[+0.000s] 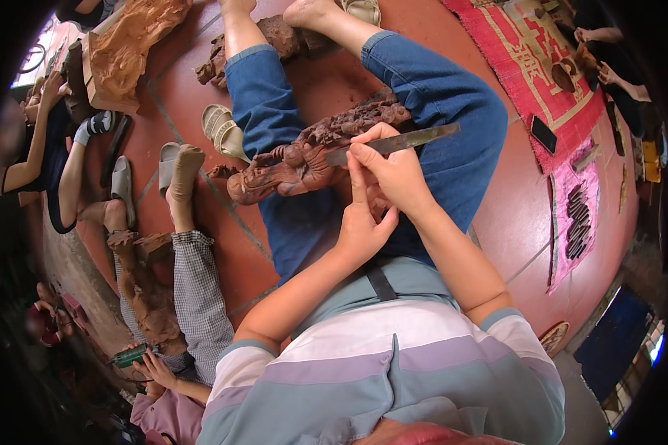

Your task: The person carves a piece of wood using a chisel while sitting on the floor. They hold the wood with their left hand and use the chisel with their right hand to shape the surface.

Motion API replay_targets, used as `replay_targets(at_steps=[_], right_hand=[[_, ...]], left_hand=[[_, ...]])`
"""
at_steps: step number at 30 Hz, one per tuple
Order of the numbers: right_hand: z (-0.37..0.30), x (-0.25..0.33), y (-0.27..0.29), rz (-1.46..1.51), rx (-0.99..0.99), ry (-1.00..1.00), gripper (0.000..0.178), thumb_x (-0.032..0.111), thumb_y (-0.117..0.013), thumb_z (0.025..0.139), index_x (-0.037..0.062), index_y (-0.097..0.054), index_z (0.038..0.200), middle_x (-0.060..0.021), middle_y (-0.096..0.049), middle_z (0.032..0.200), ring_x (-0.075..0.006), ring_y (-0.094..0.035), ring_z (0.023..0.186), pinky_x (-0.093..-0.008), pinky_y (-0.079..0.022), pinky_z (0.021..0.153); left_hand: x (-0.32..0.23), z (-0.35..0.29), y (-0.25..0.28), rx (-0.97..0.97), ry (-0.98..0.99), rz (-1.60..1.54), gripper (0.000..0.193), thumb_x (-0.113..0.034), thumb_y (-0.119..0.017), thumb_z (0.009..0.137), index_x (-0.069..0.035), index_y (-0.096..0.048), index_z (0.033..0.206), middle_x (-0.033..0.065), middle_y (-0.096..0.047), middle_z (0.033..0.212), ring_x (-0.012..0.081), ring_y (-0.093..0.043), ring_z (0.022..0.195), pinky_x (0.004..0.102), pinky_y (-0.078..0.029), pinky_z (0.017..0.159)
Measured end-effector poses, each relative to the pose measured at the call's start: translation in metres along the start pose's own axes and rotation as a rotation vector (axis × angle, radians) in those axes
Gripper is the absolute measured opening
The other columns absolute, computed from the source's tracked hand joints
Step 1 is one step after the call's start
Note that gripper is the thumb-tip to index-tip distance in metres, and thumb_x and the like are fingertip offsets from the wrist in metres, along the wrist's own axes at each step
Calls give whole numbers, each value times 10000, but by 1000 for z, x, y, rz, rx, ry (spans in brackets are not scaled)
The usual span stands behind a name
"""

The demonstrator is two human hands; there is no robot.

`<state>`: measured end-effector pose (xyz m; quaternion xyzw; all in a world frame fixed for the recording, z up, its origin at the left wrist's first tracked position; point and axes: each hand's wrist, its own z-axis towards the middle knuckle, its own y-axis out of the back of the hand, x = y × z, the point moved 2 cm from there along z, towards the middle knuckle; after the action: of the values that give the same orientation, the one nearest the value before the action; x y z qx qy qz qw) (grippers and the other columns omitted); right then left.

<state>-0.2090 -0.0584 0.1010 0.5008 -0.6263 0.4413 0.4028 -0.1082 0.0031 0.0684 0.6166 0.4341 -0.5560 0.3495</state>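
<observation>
A brown carved wooden figure lies slantwise across my lap, its rounded head end to the left and its knobbly, detailed end by my right knee. My right hand is closed around a long flat metal file. The file's left tip reaches the figure's side, and its other end sticks out to the right past my hand. Just below, my left hand has its index finger stretched up to the file beside my right fingers. Its thumb stands apart; the other fingers are partly hidden.
A phone lies on a red patterned mat at right, near a pink cloth with several dark tools. Another wooden carving lies beyond my legs. At left, co-workers sit among sandals; one holds a green power tool by a wooden piece.
</observation>
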Motion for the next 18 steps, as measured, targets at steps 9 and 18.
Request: replay_targets(at_steps=[9,18], right_hand=[[3,7,5,-69,-38,-28,90,98,-643,872,19,-614,904,-39,-648,814,-98,-613,751,-253,-498,685],[6,6,9,-120,13,25,101,87,-629,915,28,-569,970,-33,-629,851,-106,-636,779,-246,-526,684]], left_hand=[[-4,4,-5,50,44,-62,1050,50,-554,864,-141,276,1479,166,-653,1095,184,-651,1006,307,-507,890],[-6,8,-2,127,79,-45,1037,75,-535,863,-159,260,1488,196,-614,1182,208,-635,1056,316,-497,917]])
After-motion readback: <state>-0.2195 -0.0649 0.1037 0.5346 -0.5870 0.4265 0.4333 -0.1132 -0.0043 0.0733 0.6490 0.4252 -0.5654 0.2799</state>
